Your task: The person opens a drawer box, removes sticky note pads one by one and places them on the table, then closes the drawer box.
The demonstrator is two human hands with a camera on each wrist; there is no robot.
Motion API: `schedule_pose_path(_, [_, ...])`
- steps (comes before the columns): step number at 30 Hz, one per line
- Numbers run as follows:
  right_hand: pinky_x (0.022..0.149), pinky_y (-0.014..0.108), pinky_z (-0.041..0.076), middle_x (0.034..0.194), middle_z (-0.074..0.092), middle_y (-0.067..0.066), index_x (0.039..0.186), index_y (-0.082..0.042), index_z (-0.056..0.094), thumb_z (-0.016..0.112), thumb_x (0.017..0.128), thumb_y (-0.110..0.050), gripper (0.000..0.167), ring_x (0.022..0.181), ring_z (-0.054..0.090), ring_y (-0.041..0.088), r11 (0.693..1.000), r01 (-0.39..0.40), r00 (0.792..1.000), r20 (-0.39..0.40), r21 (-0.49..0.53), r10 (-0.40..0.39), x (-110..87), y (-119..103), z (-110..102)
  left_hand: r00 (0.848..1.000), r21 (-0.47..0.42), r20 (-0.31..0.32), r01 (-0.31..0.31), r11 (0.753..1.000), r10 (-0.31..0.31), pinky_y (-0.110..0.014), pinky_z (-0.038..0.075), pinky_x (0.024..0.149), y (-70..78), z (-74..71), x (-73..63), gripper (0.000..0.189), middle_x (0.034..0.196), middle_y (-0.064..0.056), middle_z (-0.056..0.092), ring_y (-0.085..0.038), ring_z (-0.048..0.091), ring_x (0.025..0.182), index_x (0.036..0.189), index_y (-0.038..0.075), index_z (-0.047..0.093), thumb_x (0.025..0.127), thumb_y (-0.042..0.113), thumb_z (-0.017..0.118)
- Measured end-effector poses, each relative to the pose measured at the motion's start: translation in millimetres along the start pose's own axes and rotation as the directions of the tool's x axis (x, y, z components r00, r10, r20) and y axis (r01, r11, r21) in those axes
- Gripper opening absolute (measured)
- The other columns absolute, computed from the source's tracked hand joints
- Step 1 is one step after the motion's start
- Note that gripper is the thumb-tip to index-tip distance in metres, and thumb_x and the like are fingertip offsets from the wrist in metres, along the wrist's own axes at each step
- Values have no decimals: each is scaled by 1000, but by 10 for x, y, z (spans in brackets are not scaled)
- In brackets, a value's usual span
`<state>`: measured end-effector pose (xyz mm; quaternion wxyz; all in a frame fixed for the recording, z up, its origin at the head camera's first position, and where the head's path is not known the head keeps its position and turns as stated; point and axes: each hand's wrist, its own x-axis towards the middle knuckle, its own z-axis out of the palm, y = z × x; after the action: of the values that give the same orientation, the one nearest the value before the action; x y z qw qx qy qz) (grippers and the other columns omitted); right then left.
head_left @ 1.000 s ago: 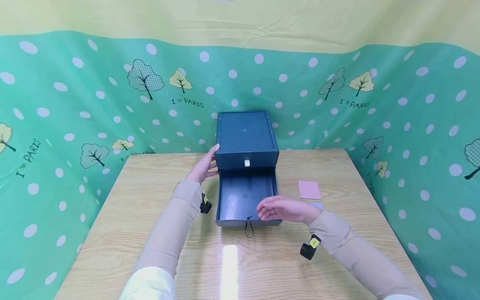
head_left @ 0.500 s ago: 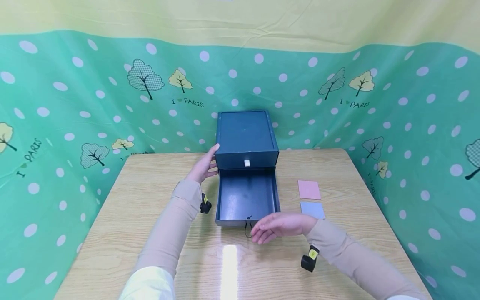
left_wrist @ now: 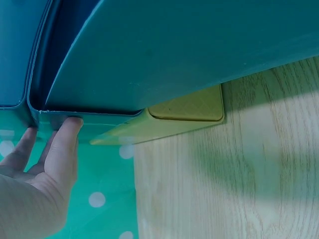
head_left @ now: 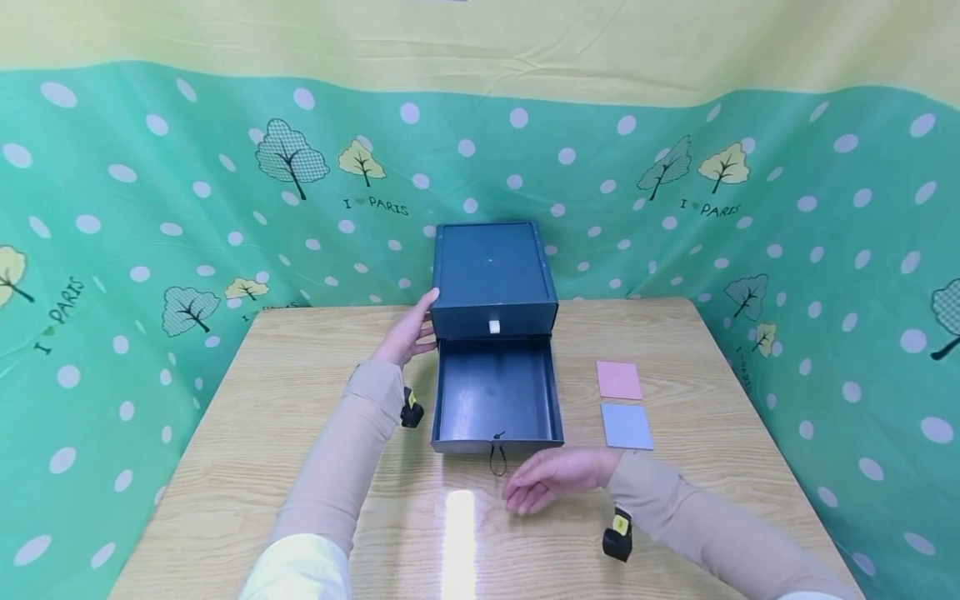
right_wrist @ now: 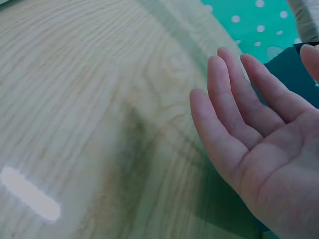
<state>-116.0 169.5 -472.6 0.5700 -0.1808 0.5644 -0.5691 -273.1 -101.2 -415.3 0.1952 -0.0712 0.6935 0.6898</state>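
Observation:
A dark blue two-drawer cabinet [head_left: 491, 262] stands at the back of the table. Its lower drawer [head_left: 491, 396] is pulled out, with nothing seen inside and a thin black loop [head_left: 498, 461] hanging at its front. The upper drawer, with a white knob [head_left: 493, 327], is closed. My left hand [head_left: 408, 335] rests against the cabinet's left side; in the left wrist view its fingers [left_wrist: 64, 144] touch the casing's edge. In front of the lower drawer, just right of the loop, my right hand [head_left: 561, 475] hovers apart from it, fingers relaxed and holding nothing.
To the right of the drawer, a pink square [head_left: 618, 380] and a light blue square [head_left: 627, 427] lie flat on the wooden table [head_left: 300, 417]. A yellow part [left_wrist: 192, 107] shows low under the cabinet. A green polka-dot curtain [head_left: 480, 179] encloses the back and sides.
My right hand has moved from over the drawer's front right corner toward me, off the drawer, uncovering the light blue square. The left hand, cabinet and drawer have stayed put.

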Motion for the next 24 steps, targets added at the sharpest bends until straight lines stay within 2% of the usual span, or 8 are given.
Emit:
schedule_pose_path(5, [102,46,42,124,54,31,134,15,39,44,100,-17,47,96,64,14,1000,-3,998,-60,14,4,44,92,32,1000,2,-3,-3,1000,3,-49,34,109,2,4,-5,83,154,-15,24,-34,30,138,152,15,21,89,63,46])
schedule_pose_path(10, [102,46,42,124,56,26,144,8,26,46,99,-19,56,101,62,19,998,17,996,-92,65,-11,104,176,68,1000,1,10,2,1000,-2,-48,32,110,23,7,-21,82,155,-15,21,-34,28,140,152,15,19,90,61,45])
schedule_pose_path(18, [104,47,40,131,49,30,146,6,22,46,99,-22,60,98,62,15,986,56,991,-128,158,-36,193,246,91,999,-4,45,4,1000,-3,-49,31,110,169,52,-221,77,155,-18,20,-36,27,140,152,10,18,94,54,43])
schedule_pose_path(21, [105,46,39,130,53,24,146,6,19,45,100,-20,59,102,60,14,975,96,989,-129,201,-71,239,289,96,999,-3,47,3,1000,-3,-49,31,110,173,53,-225,76,155,-18,20,-36,27,140,152,11,18,94,54,43])
schedule_pose_path(24, [106,45,38,123,60,10,147,5,18,44,100,-18,58,105,59,14,961,145,985,-130,236,-117,286,332,102,999,-10,36,6,1000,-5,-49,32,110,134,43,-160,78,155,-17,21,-36,27,140,152,12,19,92,56,44])
